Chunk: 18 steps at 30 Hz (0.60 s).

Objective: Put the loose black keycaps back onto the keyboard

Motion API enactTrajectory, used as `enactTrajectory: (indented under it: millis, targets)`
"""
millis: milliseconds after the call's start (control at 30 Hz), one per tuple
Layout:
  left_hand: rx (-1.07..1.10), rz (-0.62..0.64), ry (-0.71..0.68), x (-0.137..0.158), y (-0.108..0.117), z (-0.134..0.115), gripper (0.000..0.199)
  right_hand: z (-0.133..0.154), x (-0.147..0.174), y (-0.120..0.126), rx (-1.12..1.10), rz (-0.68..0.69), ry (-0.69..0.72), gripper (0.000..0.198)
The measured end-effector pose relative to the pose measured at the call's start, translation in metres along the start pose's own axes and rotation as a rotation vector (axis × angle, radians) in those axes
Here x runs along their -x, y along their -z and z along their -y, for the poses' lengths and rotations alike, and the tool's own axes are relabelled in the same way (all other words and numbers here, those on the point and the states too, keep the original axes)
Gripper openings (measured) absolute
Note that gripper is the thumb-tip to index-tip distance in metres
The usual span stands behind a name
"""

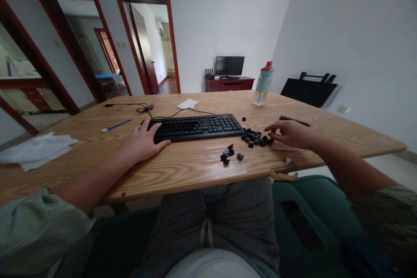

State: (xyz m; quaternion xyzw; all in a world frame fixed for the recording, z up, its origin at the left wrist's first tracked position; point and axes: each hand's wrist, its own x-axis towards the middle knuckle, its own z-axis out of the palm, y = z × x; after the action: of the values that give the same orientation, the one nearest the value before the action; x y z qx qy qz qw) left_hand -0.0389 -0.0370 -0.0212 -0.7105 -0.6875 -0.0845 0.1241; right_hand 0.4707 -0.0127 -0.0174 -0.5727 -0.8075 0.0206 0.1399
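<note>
A black keyboard point(198, 127) lies across the wooden table, its left part without keycaps and its right part still bearing keys. My left hand point(143, 139) is wrapped around the keyboard's left end, thumb along the front edge and fingers over the far side. Right of the keyboard is a pile of loose black keycaps point(256, 137). At the pile's right edge hovers my right hand point(288, 134), fingers bent and slightly apart, with no object visible between them. Several more keycaps point(224, 156) lie scattered nearer the front edge, and a single keycap point(244, 119) sits behind the pile.
A blue-handled brush point(116, 126) and white tissues point(39, 150) are on the left. Behind the keyboard lie its coiled cable point(145, 108) and a folded tissue point(188, 104). A water bottle point(262, 84) stands at the back right. A dark stick-like object point(295, 120) lies beyond my right hand.
</note>
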Motion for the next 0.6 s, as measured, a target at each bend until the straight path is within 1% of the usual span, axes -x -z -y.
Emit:
enactTrajectory:
  millis: [100, 167, 267, 367, 433, 500, 600]
  targets:
    - [0.007, -0.013, -0.014, 0.001, -0.003, 0.001, 0.085, 0.01, -0.014, 0.002, -0.022, 0.04, 0.019, 0.042]
    - [0.012, -0.018, -0.022, 0.001, -0.002, 0.001, 0.083, 0.017, -0.026, 0.003, -0.046, 0.087, 0.004, 0.045]
    - [0.02, -0.018, -0.031, 0.002, 0.001, 0.001, 0.081, 0.029, -0.048, 0.001, -0.119, 0.163, -0.044, 0.059]
    - [0.026, -0.027, -0.036, 0.004, 0.002, 0.002, 0.079, 0.049, -0.071, -0.003, -0.174, 0.234, -0.016, 0.073]
    - [0.028, -0.034, -0.029, 0.004, 0.001, 0.005, 0.077, 0.064, -0.083, -0.005, -0.147, 0.276, -0.001, 0.078]
    - [0.034, -0.029, -0.017, 0.003, 0.0, 0.009, 0.075, 0.077, -0.09, -0.005, -0.093, 0.292, -0.02, 0.084]
    - [0.043, -0.024, -0.016, 0.001, -0.003, 0.014, 0.075, 0.084, -0.093, -0.003, -0.083, 0.289, -0.037, 0.09]
